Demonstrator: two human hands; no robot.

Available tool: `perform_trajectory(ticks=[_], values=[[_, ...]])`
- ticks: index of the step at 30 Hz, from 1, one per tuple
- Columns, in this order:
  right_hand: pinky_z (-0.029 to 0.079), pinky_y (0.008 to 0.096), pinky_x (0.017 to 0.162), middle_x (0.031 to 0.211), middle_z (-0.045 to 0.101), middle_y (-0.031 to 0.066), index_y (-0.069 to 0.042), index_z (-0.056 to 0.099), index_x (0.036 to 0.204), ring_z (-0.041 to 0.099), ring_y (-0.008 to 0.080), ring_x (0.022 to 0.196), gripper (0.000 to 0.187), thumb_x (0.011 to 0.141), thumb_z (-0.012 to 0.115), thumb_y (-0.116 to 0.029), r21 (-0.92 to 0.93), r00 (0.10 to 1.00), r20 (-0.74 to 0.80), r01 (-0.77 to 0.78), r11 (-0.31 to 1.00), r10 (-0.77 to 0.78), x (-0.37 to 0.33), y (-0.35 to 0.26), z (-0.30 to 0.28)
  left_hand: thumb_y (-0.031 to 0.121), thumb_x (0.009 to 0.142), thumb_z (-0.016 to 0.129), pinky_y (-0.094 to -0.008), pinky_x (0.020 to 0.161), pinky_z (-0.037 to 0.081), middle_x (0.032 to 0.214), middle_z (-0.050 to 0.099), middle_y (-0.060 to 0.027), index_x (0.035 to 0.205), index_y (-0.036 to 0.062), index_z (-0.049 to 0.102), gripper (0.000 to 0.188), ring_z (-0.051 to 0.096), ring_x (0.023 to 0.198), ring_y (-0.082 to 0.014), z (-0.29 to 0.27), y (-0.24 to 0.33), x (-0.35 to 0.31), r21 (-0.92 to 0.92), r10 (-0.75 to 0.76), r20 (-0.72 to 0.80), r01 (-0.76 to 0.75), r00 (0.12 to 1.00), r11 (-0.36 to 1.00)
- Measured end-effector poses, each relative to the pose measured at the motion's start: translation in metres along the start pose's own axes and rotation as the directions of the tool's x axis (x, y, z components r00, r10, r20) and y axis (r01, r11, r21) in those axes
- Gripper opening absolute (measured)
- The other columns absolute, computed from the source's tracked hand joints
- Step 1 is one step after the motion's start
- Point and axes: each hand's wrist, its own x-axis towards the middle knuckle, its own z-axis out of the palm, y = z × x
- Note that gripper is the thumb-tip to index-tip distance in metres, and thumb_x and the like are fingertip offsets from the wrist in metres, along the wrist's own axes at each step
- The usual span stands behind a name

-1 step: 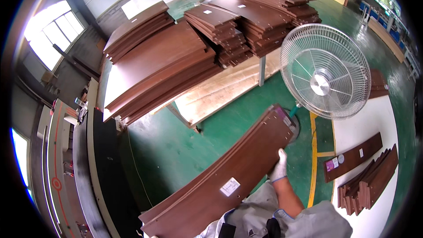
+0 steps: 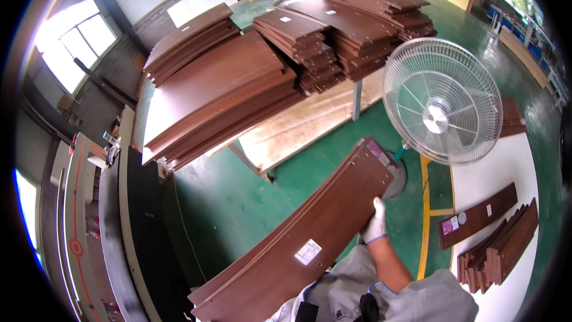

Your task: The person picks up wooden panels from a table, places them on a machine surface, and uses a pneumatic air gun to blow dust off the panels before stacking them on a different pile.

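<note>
A stack of long brown wooden boards (image 2: 262, 268) is held slantwise in front of my body, its far end pointing up toward the fan. A white label is stuck on the top board, and a purple-and-white one sits at the far end. My right hand (image 2: 375, 222), in a white glove, grips the right long edge of these boards, the thumb lying along the edge and the other fingers hidden underneath. The near left end runs down to the lower edge of the view. My left hand is out of sight there.
Tall stacks of brown panels (image 2: 220, 83) lie on a wooden-topped trolley (image 2: 298, 137) ahead. A large metal fan (image 2: 441, 101) stands at the right. Beside it, a white surface (image 2: 485, 167) carries smaller brown boards (image 2: 500, 244). Machinery (image 2: 131, 232) lines the left side.
The view has shifted slightly, so the surroundings sit a little lower. The far end of the held boards has moved slightly up and left, my right hand still on them.
</note>
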Motion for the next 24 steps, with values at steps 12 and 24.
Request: perform_trajectory(ticks=[12, 24], values=[[0.044, 0.0458, 0.114, 0.148, 0.056, 0.0126, -0.007, 0.052, 0.148, 0.053, 0.0292, 0.135, 0.075, 0.092, 0.069, -0.054, -0.347, 0.903, 0.405, 0.296, 0.890, -0.143, 0.187, -0.062, 0.366, 0.039, 0.090, 0.074, -0.0475, 0.085, 0.058, 0.104, 0.073, -0.0211, 0.118, 0.0015, 0.070, 0.047, 0.071, 0.100, -0.0367, 0.088, -0.001, 0.128, -0.428, -0.004, -0.417, -0.192, 0.909, 0.883], [0.044, 0.0464, 0.108, 0.141, 0.058, 0.0153, 0.001, 0.053, 0.143, 0.054, 0.0284, 0.131, 0.084, 0.083, 0.079, -0.051, -0.614, 0.901, 0.434, 0.301, 0.730, -0.006, 0.341, -0.025, 0.472, 0.029, 0.093, 0.068, -0.0492, 0.108, 0.047, 0.132, 0.060, -0.0087, 0.142, 0.0059, 0.053, 0.056, 0.057, 0.126, -0.0291, 0.293, 0.111, 0.382, -0.623, 0.011, -0.152, -0.104, 0.988, 0.776]])
